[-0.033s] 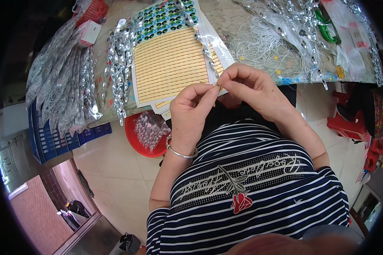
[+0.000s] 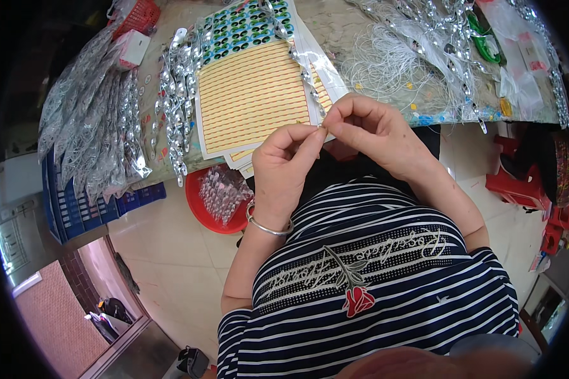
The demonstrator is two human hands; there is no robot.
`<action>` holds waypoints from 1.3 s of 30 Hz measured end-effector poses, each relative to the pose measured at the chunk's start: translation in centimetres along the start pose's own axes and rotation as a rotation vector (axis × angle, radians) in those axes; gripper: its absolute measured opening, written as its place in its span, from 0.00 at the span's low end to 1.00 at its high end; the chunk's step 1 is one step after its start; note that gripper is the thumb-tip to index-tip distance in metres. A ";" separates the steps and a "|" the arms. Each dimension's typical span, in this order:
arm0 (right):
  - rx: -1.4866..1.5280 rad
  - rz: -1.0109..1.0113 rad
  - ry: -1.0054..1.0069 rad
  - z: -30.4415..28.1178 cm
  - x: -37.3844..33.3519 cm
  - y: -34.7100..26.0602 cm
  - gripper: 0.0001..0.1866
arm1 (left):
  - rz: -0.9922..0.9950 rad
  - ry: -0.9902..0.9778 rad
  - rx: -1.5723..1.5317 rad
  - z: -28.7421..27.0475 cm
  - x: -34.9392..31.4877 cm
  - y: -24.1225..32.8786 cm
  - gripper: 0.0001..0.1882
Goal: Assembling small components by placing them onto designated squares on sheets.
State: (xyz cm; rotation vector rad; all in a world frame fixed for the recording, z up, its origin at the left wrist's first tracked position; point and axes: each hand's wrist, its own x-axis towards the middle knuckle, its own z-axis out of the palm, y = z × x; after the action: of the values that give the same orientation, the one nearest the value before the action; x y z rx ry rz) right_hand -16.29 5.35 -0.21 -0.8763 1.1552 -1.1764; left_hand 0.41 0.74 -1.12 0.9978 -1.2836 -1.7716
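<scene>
At the table's near edge my left hand (image 2: 279, 158) and my right hand (image 2: 382, 136) meet fingertip to fingertip. Both are closed in a pinch over something tiny, with a yellowish speck showing between them; its kind is too small to tell. A chain of shiny silver twisted pieces (image 2: 305, 74) runs down over the paper and ends close to these fingertips. Whether it is joined to what I pinch cannot be made out. Beneath it lie stacked sticker sheets, the top one a yellow sheet with red lines (image 2: 253, 101), with green and blue eye-like stickers (image 2: 246, 28) at its far end.
Bundles of silver twisted strips (image 2: 180, 95) and bagged ones (image 2: 101, 120) cover the table's left. White string (image 2: 389, 63) lies tangled at right, near a green basket (image 2: 483, 41). Below the edge stand a red basin (image 2: 199, 205) with silver pieces and a blue crate (image 2: 82, 208).
</scene>
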 end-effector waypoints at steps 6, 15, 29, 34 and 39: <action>-0.136 -0.032 -0.017 -0.4 0.1 0.1 0.06 | 0.023 -0.012 0.159 -0.3 -0.1 -0.2 0.05; 0.059 0.006 -0.011 -0.9 0.4 0.0 0.05 | -0.055 -0.084 0.127 -0.5 -0.2 0.0 0.08; 0.242 -0.142 0.109 -3.3 0.8 -1.8 0.04 | -0.206 -0.212 0.120 -1.5 -1.1 -0.3 0.06; 0.264 -0.161 0.168 -5.0 0.8 -2.5 0.04 | -0.261 -0.364 0.148 -2.7 -1.7 -1.2 0.08; 0.282 -0.149 0.185 -4.7 1.2 -2.3 0.04 | -0.294 -0.309 0.098 -3.8 -2.9 -1.7 0.19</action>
State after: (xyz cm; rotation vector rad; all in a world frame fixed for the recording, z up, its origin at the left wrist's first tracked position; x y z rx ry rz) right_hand -21.40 3.92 0.71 -0.6559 1.0505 -1.5273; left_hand 4.84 2.15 -3.00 1.0383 -1.4844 -2.1713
